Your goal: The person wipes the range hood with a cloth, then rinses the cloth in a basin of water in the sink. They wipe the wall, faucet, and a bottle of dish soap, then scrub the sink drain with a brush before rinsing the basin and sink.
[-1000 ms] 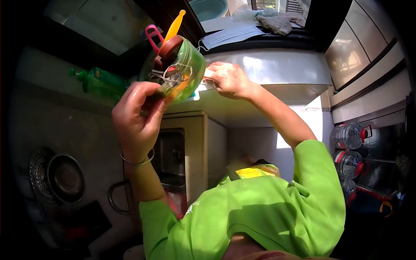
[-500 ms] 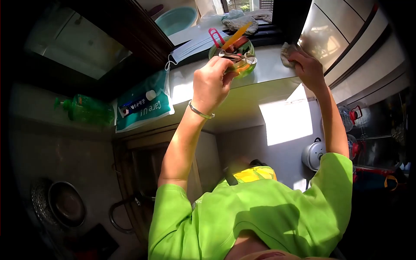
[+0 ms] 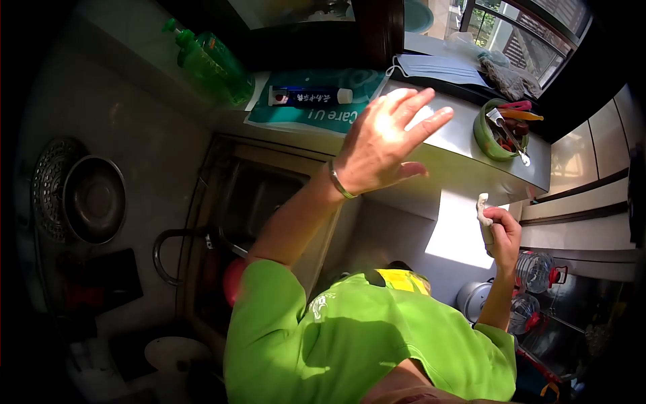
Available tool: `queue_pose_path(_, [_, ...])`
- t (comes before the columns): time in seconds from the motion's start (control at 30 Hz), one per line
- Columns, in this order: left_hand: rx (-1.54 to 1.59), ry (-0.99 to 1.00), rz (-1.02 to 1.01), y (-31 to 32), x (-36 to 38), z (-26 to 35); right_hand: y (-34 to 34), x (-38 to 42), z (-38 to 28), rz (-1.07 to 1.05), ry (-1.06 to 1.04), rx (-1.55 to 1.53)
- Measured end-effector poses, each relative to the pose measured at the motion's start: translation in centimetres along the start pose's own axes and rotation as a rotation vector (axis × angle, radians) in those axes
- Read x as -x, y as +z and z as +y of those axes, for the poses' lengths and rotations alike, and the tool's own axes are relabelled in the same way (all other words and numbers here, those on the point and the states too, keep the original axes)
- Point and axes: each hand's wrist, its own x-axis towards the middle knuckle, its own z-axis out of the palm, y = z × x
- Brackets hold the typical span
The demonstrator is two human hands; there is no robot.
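Observation:
My left hand (image 3: 390, 138), a metal bangle at its wrist, is raised above the front of the white ledge (image 3: 447, 145) with its fingers spread and nothing in them. My right hand (image 3: 503, 236) grips a crumpled whitish cloth (image 3: 482, 210) in front of the ledge, below its right end. A green bowl (image 3: 480, 131) of small items, with pink and orange ones sticking out, stands on the ledge near that end. To the left, a blue toothpaste tube or box (image 3: 313, 96) lies on a teal "Care U!" bag (image 3: 309, 121).
A face mask (image 3: 441, 69) and a grey rag (image 3: 511, 79) lie by the window. Left are a green pump bottle (image 3: 215, 67), a sink (image 3: 259, 202), a faucet (image 3: 160, 256) and a metal bowl (image 3: 94, 198). Water jugs (image 3: 535, 269) stand at right.
My left hand has let go of the bowl and moved left, fingers opening. The bowl stands closer to the ledge's right end. My right hand has drawn the cloth off the ledge. The view has turned left.

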Motion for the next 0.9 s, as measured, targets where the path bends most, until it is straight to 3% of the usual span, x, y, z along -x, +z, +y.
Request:
queue_pose_path(0.07, [-0.256,-0.135,-0.155,-2.4,3.3,-4.1,2.4,-0.7,-1.0,-0.102,-0.038,-0.037])
queue_pose_path(0.17, [-0.459,-0.169,-0.267,-2.7,5.9,-9.3,5.2,-2.6,-3.7,-0.189,-0.113,0.010])
queue_pose_path(0.23, [-0.474,-0.184,-0.380,-2.3,6.4,-11.2,7.0,-4.4,-5.3,-0.189,-0.469,0.160])
queue_pose_path(0.3, [-0.361,-0.152,-0.339,-2.9,6.3,-12.3,8.3,-6.0,-7.0,-0.039,-0.772,0.494])
queue_pose_path(0.37, [-0.250,-0.123,-0.305,-3.2,6.3,-12.7,9.1,-7.8,-7.2,0.131,-0.895,0.743])
queue_pose_path(0.47, [-0.212,-0.092,-0.215,-4.0,7.1,-12.3,9.8,-11.0,-4.8,0.198,-0.719,1.021])
queue_pose_path(0.6, [-0.265,-0.051,-0.121,-6.5,9.7,-11.0,12.0,-11.6,-5.1,0.201,-0.639,1.031])
queue_pose_path(0.73, [-0.241,-0.136,-0.028,-11.0,12.7,-8.0,15.2,-13.4,-5.3,0.175,-0.789,1.018])
queue_pose_path(0.8, [-0.152,-0.336,0.097,-12.7,15.1,-6.3,17.8,-14.6,-5.0,0.088,-0.898,0.894])
queue_pose_path(0.83, [-0.027,-0.538,0.190,-13.1,17.0,-5.7,19.2,-15.7,-4.2,0.031,-0.992,0.794])
queue_pose_path(0.9, [0.002,-0.646,0.275,-14.4,19.4,-4.3,23.2,-16.8,-5.0,0.010,-0.884,0.801])
